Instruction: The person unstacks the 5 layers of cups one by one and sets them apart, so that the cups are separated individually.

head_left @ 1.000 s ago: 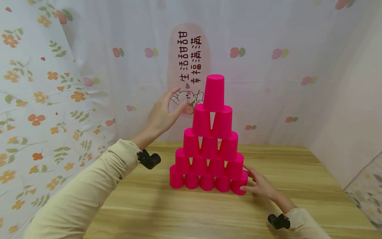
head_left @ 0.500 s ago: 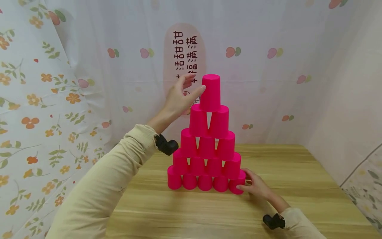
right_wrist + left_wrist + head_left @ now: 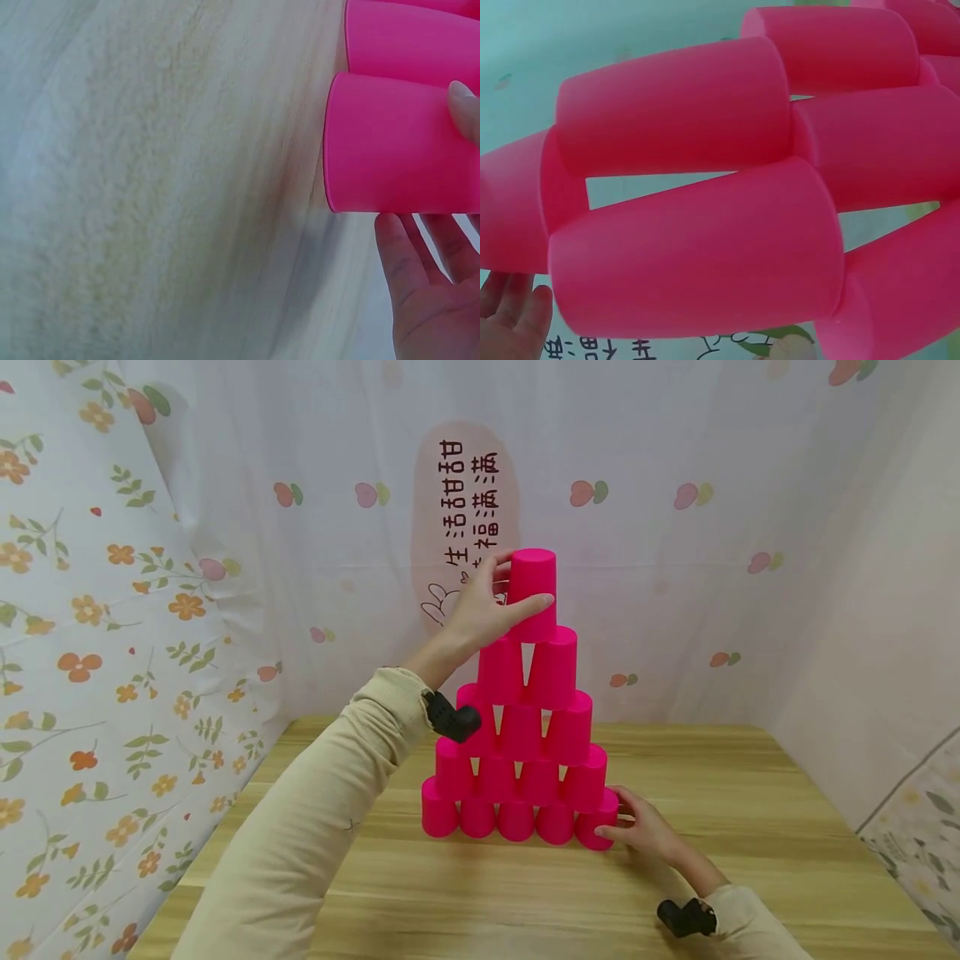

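1. Head view, grip: left hand (image 3: 482, 612) is part-curled round the top cup (image 3: 533, 578), thumb across the front, fingers going behind its left side. Right hand (image 3: 648, 832) spans the right-end base cup (image 3: 588, 834), thumb in front, fingers on the far side; pressure of either grip cannot be told.

2. Head view, risk: a sideways pull on the top cup could, I judge, drag the narrow ends of the second-row cups (image 3: 553, 672) apart. The black wrist device (image 3: 452, 718) overlaps the third row's left cup (image 3: 474, 731); clearance unclear, so a low forearm might knock it. If the right hand shoved its cup, the base could shift.

3. Head view, appearance: the pyramid (image 3: 522, 732) is matte hot-pink cups, all inverted, in rows of five, four, three, two, one, on the wood-grain table (image 3: 480, 902). Row edges look slightly uneven.

4. Left wrist view: scene lies sideways. Top cup at left edge, its rim bridging both second-row cups; smooth walls, tapered. Fingertips beside it; contact not certain here. Small overlap suggests little tolerance for tilt.

5. Right wrist view: thumb lies on the base cup's wall, fingertips against its opposite side. Cup looks undented, thin-rimmed; too hard a squeeze could, I judge, deform it.
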`<state>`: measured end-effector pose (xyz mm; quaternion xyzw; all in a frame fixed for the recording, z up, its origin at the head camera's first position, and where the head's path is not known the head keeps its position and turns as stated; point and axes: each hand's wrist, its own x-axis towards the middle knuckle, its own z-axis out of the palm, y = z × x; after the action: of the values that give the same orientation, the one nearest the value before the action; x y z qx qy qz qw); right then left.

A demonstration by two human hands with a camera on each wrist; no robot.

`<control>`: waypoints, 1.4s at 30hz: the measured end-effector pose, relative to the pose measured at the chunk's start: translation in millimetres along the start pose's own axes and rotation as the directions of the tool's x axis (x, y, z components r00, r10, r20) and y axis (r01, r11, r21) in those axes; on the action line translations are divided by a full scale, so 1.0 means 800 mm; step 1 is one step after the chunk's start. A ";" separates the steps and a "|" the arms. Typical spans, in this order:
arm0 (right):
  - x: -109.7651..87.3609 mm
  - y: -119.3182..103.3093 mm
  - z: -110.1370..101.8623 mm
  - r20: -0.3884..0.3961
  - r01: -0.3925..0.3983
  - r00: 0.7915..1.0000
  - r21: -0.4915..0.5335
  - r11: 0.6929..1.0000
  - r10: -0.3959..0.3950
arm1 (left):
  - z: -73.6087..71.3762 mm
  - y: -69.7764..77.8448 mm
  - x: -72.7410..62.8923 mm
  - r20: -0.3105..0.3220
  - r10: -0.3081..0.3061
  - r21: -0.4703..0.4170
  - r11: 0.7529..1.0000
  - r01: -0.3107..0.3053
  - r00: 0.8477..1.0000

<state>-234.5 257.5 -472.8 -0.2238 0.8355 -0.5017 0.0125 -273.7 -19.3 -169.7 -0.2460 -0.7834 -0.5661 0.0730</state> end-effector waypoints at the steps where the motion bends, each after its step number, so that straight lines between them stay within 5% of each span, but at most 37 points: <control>1: 0.000 0.000 0.000 -0.001 0.000 1.000 -0.004 1.000 0.000 | 0.002 -0.001 0.000 -0.001 -0.003 0.003 1.000 0.003 1.000; 14: 0.003 -0.001 0.000 0.015 0.015 1.000 0.000 1.000 -0.015 | 0.007 -0.008 0.000 -0.069 0.030 0.019 0.999 -0.029 0.997; 22: 0.005 -0.001 -0.001 0.029 0.035 0.999 -0.002 0.999 -0.035 | -0.005 0.006 -0.002 -0.107 0.086 -0.042 0.995 -0.090 0.991; 27: 0.003 -0.002 -0.001 0.033 0.029 0.999 0.003 1.000 -0.029 | -0.033 0.013 -0.006 -0.123 0.100 -0.021 0.994 -0.103 0.987; 36: 0.004 -0.007 -0.002 0.065 0.009 0.998 -0.022 1.000 -0.007 | -0.114 0.031 -0.034 -0.190 0.084 0.091 0.994 -0.067 0.978; 42: 0.004 -0.011 -0.006 0.063 0.021 0.998 -0.049 0.999 -0.018 | -0.154 0.011 -0.059 -0.259 0.065 0.162 0.987 -0.023 0.964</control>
<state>-235.5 256.8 -462.4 -0.2476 0.8448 -0.4735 0.0280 -248.8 -145.4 -138.0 -0.1795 -0.8032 -0.5283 0.2086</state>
